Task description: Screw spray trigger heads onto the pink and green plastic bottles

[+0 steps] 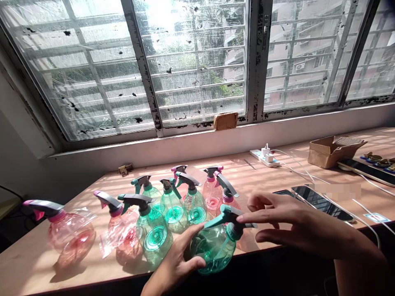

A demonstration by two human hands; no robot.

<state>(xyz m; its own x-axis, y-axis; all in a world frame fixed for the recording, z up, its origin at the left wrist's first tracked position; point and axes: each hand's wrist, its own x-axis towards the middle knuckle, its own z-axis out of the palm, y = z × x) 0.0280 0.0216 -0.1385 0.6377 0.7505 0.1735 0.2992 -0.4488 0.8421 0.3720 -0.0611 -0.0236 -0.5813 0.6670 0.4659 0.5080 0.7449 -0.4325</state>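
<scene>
A clear green spray bottle [212, 248] is tilted at the table's front edge, its grey and green trigger head up and to the right. My left hand [177, 261] is closed around the body of this bottle from the left, thumb in front. From the right, my right hand [288, 218] reaches over; its index finger touches the trigger head, while the thumb and other fingers stay apart from it. Behind stand several more bottles, among them a green spray bottle [154, 234] and a pink spray bottle [72, 234], which has clear plastic film [82, 216] on it.
The wooden table [101, 271] runs below a barred window. Phones [322, 201] lie to the right, with white cables crossing there. Farther back are a power strip [265, 158] and an open cardboard box [324, 152]. A brown block [225, 121] sits on the sill.
</scene>
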